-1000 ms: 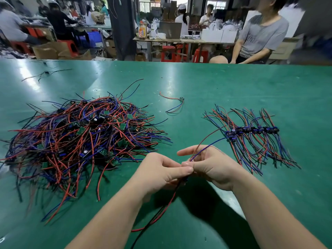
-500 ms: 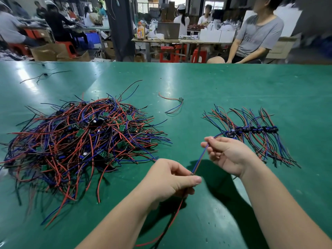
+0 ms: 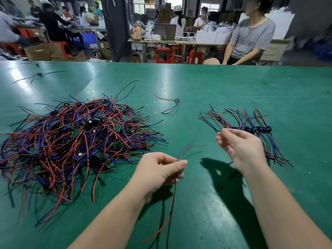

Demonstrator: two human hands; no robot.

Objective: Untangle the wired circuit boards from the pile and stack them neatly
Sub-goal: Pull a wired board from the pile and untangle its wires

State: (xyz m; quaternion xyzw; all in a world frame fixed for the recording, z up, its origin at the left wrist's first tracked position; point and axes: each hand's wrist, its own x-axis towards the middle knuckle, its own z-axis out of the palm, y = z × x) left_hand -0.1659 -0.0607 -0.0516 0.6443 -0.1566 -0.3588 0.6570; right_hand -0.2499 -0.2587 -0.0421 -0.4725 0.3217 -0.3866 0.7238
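A big tangled pile (image 3: 75,141) is filling the left side of the table (image 3: 215,83), with loose wire ends poking out all around. A neat stack (image 3: 251,129) is lying on the right. A wide green lane is running between them. One stray board (image 3: 177,100) is sitting at its far end. The left hand (image 3: 158,171) is pinching thin wires (image 3: 174,191) that are hanging across the near part. The right hand (image 3: 240,148), fingers loose, is hovering beside the stack.

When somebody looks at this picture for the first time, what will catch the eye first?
First, the big tangled pile of red, blue and black wires with small green boards, on the left of the green table. Then the tidy row of sorted boards on the right, and between them the left hand pinching one wire set, the right hand open.
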